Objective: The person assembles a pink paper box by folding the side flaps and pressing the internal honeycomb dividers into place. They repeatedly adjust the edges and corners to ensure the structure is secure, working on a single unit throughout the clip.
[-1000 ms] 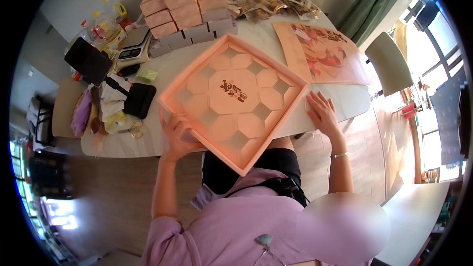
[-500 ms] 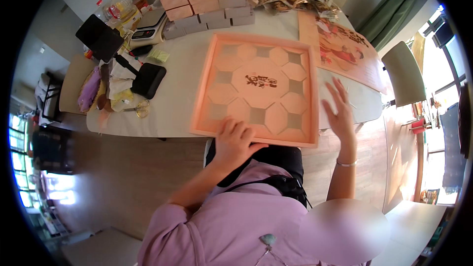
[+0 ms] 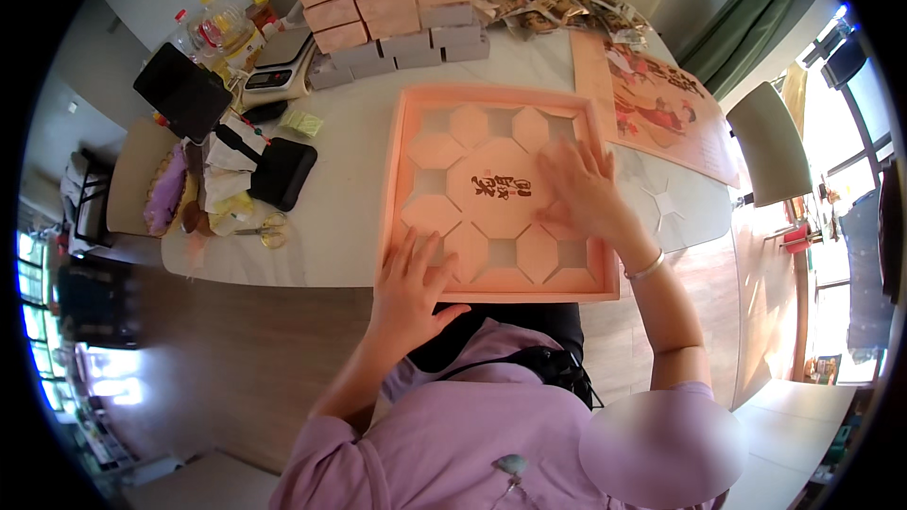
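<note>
A shallow square peach-coloured box (image 3: 395, 161) lies face up at the table's near edge. Inside sits a peach cardboard insert (image 3: 487, 156) with octagonal panels and square gaps; dark lettering marks its centre. My left hand (image 3: 404, 291) rests at the box's near left corner, fingers spread over the insert and rim. Over the insert's right side, my right hand (image 3: 590, 198) reaches in with fingers apart, slightly blurred. Whether its fingertips touch the panels is hard to see. Neither hand holds anything visible.
A printed peach sheet or lid (image 3: 661, 109) lies to the right, near a small white star-shaped piece (image 3: 667, 202). Stacked peach and grey boxes (image 3: 387, 14), foil packets (image 3: 557, 9) and a scale (image 3: 276, 71) stand behind. Scissors (image 3: 272, 229) and a black stand (image 3: 282, 175) lie left.
My right hand has moved left from beside the box to over the insert. My left hand has shifted left and spread its fingers. The box sits slightly lower in view.
</note>
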`<state>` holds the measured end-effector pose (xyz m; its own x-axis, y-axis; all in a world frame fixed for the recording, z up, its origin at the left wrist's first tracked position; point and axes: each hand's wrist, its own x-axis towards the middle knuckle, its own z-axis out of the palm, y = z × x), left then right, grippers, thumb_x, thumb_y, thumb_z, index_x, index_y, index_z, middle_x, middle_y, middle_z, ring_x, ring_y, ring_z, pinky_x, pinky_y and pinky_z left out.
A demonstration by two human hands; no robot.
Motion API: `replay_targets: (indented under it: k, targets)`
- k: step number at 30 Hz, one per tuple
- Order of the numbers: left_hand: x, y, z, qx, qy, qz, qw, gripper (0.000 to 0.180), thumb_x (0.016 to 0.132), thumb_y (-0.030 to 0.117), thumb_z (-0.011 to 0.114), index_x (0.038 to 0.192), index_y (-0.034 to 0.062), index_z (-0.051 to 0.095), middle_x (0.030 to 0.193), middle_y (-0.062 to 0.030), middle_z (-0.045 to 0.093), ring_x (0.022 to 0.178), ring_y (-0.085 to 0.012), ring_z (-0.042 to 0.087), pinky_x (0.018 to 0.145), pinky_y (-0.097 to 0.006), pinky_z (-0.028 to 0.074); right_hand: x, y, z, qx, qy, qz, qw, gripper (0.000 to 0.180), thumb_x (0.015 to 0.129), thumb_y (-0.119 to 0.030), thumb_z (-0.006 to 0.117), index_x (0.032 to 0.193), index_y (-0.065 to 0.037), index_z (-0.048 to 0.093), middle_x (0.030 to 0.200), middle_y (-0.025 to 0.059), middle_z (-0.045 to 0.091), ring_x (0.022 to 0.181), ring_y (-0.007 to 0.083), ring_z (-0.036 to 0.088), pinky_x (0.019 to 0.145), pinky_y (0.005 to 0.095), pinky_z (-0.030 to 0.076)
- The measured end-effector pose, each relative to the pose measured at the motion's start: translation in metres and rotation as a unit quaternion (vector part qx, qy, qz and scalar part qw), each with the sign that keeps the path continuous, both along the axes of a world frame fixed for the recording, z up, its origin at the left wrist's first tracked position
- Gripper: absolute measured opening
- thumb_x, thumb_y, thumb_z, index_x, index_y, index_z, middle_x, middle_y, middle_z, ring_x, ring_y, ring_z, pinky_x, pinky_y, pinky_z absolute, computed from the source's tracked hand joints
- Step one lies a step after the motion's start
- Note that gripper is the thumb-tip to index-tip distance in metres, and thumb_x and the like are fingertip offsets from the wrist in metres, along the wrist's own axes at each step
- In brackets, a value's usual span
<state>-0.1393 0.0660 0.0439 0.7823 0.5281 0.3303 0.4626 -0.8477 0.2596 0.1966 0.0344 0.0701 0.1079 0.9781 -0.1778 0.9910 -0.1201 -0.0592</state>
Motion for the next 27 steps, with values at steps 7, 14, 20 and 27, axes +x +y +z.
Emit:
replay_targets:
  k: [7,14,20,27]
  targets:
    - [0.003,-0.009,-0.003,0.007,0.007,0.018,1.0,0.072,0.071,0.046,0.089,0.133,0.0165,0.067,0.151,-0.0144,0.053,0.144,-0.0424,0.045,0.109,-0.058,0.044,0.016,0.069,-0.047,0.079,0.04,-0.06,0.994,0.115,0.087,-0.079,0.059,0.164,-0.003,0.022,0.168,0.036,0.011,0.156,0.0542,0.01,0.126,0.0622,0.013]
    - [0.003,-0.013,-0.004,0.011,-0.009,0.039,0.999,0.082,0.071,0.051,0.088,0.139,0.0134,0.063,0.152,-0.0146,0.051,0.142,-0.0434,0.047,0.109,-0.058,0.045,0.027,0.085,-0.049,0.147,0.095,-0.054,0.983,0.117,0.087,-0.08,0.057,0.165,-0.003,0.019,0.166,0.0396,0.008,0.155,0.0583,0.004,0.127,0.0598,0.011]
    - [0.009,0.014,0.029,-0.067,-0.047,0.001,0.997,0.091,0.076,0.056,0.085,0.147,0.006,0.056,0.155,-0.02,0.047,0.143,-0.0446,0.045,0.113,-0.054,0.043,0.017,0.088,-0.053,0.102,0.088,-0.151,0.979,0.114,0.088,-0.078,0.058,0.166,-0.007,0.016,0.164,0.0432,0.006,0.155,0.0589,0.001,0.126,0.0607,0.009]
    - [0.081,0.156,0.009,-0.005,0.017,-0.004,1.0,0.098,0.09,0.061,0.071,0.157,-0.0013,0.035,0.161,-0.0304,0.032,0.149,-0.0487,0.033,0.119,-0.053,0.036,0.005,0.09,-0.053,0.123,0.045,-0.129,0.983,0.109,0.09,-0.076,0.059,0.167,-0.013,0.016,0.163,0.0457,0.007,0.153,0.063,0.002,0.123,0.0674,0.008]
